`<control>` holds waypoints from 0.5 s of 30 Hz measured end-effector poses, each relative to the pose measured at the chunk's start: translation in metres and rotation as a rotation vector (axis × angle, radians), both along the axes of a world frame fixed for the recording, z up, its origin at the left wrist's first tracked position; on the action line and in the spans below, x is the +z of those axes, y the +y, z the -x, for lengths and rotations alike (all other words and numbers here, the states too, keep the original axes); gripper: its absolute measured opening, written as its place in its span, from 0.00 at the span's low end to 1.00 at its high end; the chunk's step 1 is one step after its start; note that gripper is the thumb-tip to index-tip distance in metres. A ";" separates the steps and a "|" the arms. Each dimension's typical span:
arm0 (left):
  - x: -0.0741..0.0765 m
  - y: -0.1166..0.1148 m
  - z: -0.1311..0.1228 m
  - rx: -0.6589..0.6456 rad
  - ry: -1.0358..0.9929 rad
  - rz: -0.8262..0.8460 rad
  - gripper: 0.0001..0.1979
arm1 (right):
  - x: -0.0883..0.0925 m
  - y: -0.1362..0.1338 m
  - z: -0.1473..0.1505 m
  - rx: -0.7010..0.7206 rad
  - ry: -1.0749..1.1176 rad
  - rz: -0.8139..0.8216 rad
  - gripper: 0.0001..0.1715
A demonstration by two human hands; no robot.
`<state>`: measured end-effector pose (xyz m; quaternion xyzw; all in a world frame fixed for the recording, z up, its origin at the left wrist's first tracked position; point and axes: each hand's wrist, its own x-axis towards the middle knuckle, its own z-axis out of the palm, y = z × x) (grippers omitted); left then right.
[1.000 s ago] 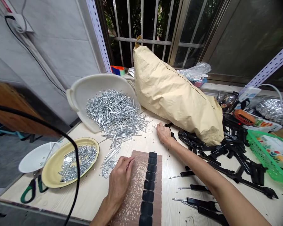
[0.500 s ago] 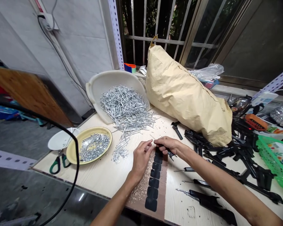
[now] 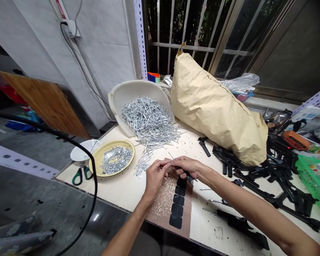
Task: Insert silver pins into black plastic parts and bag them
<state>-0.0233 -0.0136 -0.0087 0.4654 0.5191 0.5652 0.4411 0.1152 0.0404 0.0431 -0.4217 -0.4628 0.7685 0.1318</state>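
My right hand (image 3: 190, 166) is closed around a black plastic part (image 3: 191, 179), whose forked end sticks out below the fingers. A thin metal pin (image 3: 171, 155) points up and left from this grip. My left hand (image 3: 155, 177) meets it fingertip to fingertip in a pinch; whatever lies between those fingers is hidden. Under both hands is a brown board (image 3: 185, 227) strewn with pale crumbs, with a column of black square pads (image 3: 178, 200) on it. Black parts with metal pins (image 3: 236, 219) lie right of the board.
A whitish basin (image 3: 117, 106) spills metal pins (image 3: 149, 119) onto the table. Small metal pieces fill a yellow dish (image 3: 96, 170), near green-handled scissors (image 3: 77, 177). A large paper sack (image 3: 216, 110) stands behind, with black parts (image 3: 256, 174) and a green basket (image 3: 309, 185) rightward. A black cable (image 3: 96, 192) hangs at left.
The view has shifted, so the table items appear farther right. My left fingertips have come over to meet my right hand, where a small gap showed before.
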 end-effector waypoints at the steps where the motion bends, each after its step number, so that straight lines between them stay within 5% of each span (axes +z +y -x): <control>1: -0.001 0.000 0.002 -0.004 -0.011 0.002 0.10 | -0.002 -0.001 0.001 0.009 -0.023 -0.021 0.15; 5: -0.008 0.003 0.011 -0.006 -0.158 0.082 0.13 | -0.008 -0.007 0.002 -0.018 -0.122 -0.200 0.22; 11: -0.012 0.007 0.030 -0.079 -0.579 0.266 0.17 | -0.004 -0.015 -0.007 -0.025 -0.482 -1.035 0.16; 15: -0.013 0.004 0.035 -0.134 -0.614 0.299 0.17 | -0.003 -0.022 -0.005 0.010 -0.573 -1.198 0.14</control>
